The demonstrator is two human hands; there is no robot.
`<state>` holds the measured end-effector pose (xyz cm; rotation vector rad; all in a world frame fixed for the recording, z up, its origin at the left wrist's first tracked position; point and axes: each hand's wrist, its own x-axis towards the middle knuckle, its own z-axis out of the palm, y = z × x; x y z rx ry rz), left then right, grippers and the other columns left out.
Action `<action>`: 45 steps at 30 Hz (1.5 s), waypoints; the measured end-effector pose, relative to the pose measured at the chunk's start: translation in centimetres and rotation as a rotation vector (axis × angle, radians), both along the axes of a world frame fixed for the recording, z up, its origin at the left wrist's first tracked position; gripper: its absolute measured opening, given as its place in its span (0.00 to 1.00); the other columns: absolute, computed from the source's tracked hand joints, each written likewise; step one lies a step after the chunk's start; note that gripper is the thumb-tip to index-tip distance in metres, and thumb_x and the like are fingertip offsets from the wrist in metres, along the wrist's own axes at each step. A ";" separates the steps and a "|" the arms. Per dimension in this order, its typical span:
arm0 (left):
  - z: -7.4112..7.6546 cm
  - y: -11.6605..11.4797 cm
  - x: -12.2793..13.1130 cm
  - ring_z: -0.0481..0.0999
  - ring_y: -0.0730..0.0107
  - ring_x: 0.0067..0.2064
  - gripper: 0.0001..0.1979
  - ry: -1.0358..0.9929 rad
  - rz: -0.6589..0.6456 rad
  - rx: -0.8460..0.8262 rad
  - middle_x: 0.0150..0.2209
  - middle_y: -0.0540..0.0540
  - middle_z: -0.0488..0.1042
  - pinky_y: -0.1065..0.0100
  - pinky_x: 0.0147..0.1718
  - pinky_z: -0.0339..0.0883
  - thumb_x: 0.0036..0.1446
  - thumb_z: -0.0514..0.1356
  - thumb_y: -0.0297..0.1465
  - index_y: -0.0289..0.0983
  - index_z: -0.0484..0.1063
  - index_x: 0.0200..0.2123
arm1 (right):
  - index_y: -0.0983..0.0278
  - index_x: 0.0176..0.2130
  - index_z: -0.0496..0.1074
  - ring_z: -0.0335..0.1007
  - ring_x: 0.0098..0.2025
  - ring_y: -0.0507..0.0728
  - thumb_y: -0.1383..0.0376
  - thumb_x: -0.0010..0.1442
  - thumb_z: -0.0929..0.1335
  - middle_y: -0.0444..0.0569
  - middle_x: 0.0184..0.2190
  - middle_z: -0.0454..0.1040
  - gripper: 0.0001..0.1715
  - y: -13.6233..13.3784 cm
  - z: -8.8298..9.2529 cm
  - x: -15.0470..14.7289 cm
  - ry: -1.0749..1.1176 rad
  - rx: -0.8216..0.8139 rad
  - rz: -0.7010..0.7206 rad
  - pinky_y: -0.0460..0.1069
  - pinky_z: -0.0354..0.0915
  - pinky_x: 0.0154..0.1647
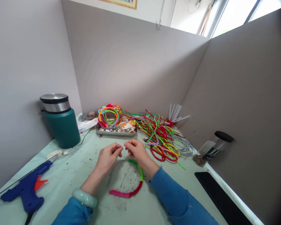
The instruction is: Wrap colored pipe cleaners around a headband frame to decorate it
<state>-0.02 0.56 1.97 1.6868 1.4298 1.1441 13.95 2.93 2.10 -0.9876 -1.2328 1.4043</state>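
Both of my hands are raised above the middle of the table, fingertips almost meeting. My left hand (110,156) is closed in a pinch between thumb and forefinger. My right hand (136,152) pinches the same way beside it. A small pale bit shows between the fingertips, too small to name. Beneath my hands lies a curved wire ring (135,193), partly wrapped in green, red and pink fuzzy pipe cleaner; its left part is bare thin wire. Red-handled scissors (158,153) lie right of my right hand, beside a light purple pipe cleaner (152,144).
A metal tray (117,134) holds small cutouts and colourful fuzzy rings (109,115). Right of it spread loose pipe cleaners (154,126) and coiled grey wire (184,146). A blue glue gun (29,187) and green flask (62,128) stand left; a clear jar (212,150) leans right.
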 end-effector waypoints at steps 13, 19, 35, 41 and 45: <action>0.3 -0.4 0.2 0.62 0.75 0.19 0.13 0.107 0.038 -0.022 0.15 0.52 0.68 0.74 0.21 0.52 0.48 0.55 0.41 0.38 0.73 0.26 | 0.66 0.21 0.68 0.55 0.16 0.47 0.65 0.47 0.66 0.40 0.14 0.62 0.07 0.3 -0.2 0.2 -0.221 0.193 -0.031 0.43 0.51 0.17; 0.5 -0.2 -0.5 0.45 0.85 0.12 0.18 -0.385 -0.253 -0.393 0.19 0.53 0.68 0.75 0.12 0.37 0.47 0.57 0.45 0.35 0.68 0.31 | 0.65 0.26 0.67 0.49 0.15 0.45 0.60 0.46 0.68 0.40 0.17 0.64 0.10 -0.3 0.3 0.0 0.159 0.053 0.126 0.42 0.44 0.15; 0.1 0.4 -0.5 0.61 0.77 0.18 0.17 -0.113 -0.016 -0.129 0.21 0.49 0.72 0.74 0.18 0.51 0.45 0.57 0.43 0.34 0.73 0.30 | 0.66 0.25 0.68 0.53 0.15 0.46 0.56 0.48 0.68 0.39 0.13 0.62 0.14 0.5 -0.8 0.2 -0.077 0.052 0.035 0.42 0.47 0.14; -0.7 0.5 -0.4 0.61 0.77 0.17 0.16 -0.046 0.027 -0.103 0.23 0.49 0.74 0.74 0.18 0.52 0.47 0.56 0.42 0.36 0.72 0.30 | 0.66 0.25 0.68 0.53 0.16 0.46 0.60 0.47 0.68 0.39 0.13 0.61 0.11 0.4 -0.7 0.0 -0.085 0.093 -0.077 0.42 0.48 0.16; -0.3 0.4 -0.4 0.54 0.82 0.12 0.15 -0.216 -0.021 -0.256 0.21 0.49 0.73 0.75 0.12 0.44 0.46 0.57 0.42 0.34 0.69 0.27 | 0.65 0.28 0.68 0.53 0.16 0.46 0.58 0.48 0.67 0.38 0.14 0.61 0.12 0.2 -0.3 0.0 -0.005 0.132 0.004 0.42 0.49 0.16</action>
